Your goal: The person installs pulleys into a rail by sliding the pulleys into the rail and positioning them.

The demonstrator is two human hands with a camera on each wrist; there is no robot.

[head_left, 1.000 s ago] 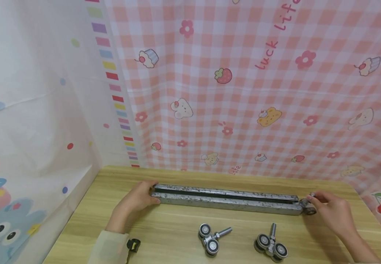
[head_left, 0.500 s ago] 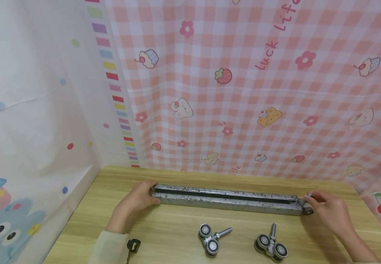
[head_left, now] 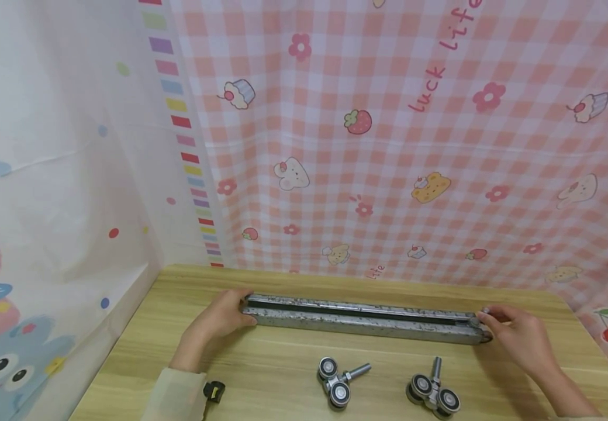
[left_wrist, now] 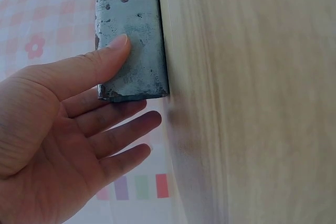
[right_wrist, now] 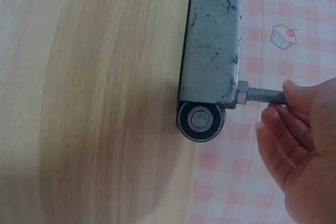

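A grey, scuffed steel channel rail lies across the wooden table with its slot facing up. At its left end, my left hand holds it, thumb on the front face and other fingers behind or past the end. My right hand is at the other end, pinching the threaded bolt of a roller trolley between thumb and forefinger. The bolt stands up from the slot. One wheel sticks out of the rail's mouth; the trolley's other part is inside, hidden by the rail wall.
Two more roller trolleys, one left and one right, lie on the table in front of the rail. Behind hangs a pink checked cloth. A white printed cloth hangs at the left.
My right hand has moved left, and the trolley has slid from the rail's right end partly into it. The left hand and the rail have stayed in place.
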